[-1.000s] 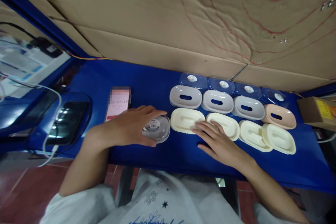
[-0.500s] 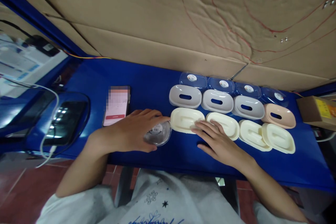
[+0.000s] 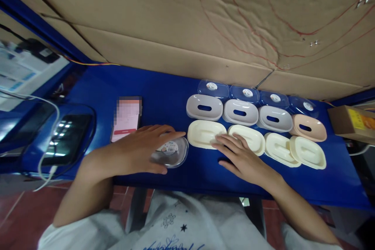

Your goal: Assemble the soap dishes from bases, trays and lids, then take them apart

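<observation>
Left hand: the left hand (image 3: pixel 143 148) is spreading palm-down over the clear-topped container (image 3: pixel 178 152), fingers along its far side, thumb at its near side; cannot tell whether they are pinching it.
Right hand: the right hand (image 3: pixel 244 160) is holding nothing; its fingers are lying slightly fanned, thumb apart, tips over the first and second cream trays (image 3: pixel 202 134) from the left; cannot tell how firmly they are touching.
Clear-topped container, count 1: it is lying partly under the left hand, its right end and part of a label showing; well to the left of the right hand, near the first cream tray.
Cream trays, count 4: they are forming the nearest row; the fourth is overlapping the right end of the third.
Slotted dishes, count 4: three grey dishes (image 3: pixel 241 121) and one peach dish (image 3: pixel 315 131) are standing in the row behind, the peach one rightmost.
Clear lids (image 3: pixel 222 92), count 4: they are making up the farthest row, each showing a round label.
Phone (image 3: pixel 130 115), count 1: it is lying beyond the left wrist, part of its screen blurred.
Table: the blue table (image 3: pixel 164 86) is carrying all three rows.
Backdrop: a cardboard panel (image 3: pixel 140 19) is standing behind the lids, red lines running across it.
</observation>
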The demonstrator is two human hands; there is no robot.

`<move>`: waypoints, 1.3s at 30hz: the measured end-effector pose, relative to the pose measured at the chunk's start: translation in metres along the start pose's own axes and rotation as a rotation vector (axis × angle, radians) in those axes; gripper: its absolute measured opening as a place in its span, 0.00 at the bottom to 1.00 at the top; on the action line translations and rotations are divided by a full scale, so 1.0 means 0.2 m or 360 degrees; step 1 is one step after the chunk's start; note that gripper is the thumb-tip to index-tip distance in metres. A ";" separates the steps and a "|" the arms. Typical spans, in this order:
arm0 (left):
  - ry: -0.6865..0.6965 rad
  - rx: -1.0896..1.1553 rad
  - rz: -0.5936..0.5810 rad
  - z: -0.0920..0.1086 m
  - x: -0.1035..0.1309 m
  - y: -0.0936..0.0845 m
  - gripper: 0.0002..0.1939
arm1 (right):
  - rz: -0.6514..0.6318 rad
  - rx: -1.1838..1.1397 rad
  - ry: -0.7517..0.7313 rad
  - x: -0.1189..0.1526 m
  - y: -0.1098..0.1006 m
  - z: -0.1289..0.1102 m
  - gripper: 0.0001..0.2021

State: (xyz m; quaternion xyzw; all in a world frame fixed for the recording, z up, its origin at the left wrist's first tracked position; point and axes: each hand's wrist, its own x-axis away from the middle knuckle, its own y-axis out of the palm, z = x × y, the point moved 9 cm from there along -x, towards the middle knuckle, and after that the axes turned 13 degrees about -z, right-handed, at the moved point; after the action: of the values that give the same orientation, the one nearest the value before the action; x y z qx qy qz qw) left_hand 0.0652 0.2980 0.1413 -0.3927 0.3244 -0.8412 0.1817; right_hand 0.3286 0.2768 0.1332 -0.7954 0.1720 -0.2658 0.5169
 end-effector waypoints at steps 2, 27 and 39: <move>0.0021 0.0000 0.0016 -0.01 0.01 0.01 0.52 | 0.0008 0.0000 -0.0008 0.00 0.00 0.00 0.29; -0.0119 -0.0086 0.0237 -0.09 0.04 -0.03 0.51 | -0.0014 -0.0008 -0.0019 0.00 0.01 0.01 0.27; -0.0312 -0.0198 0.0337 -0.39 -0.28 -0.48 0.57 | 0.0016 -0.0006 -0.0017 0.01 0.00 0.00 0.26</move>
State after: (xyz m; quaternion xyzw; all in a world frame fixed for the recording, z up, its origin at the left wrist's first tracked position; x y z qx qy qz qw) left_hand 0.0344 0.4305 0.1380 -0.4470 0.3960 -0.7534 0.2754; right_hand 0.3295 0.2758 0.1339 -0.7968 0.1737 -0.2586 0.5177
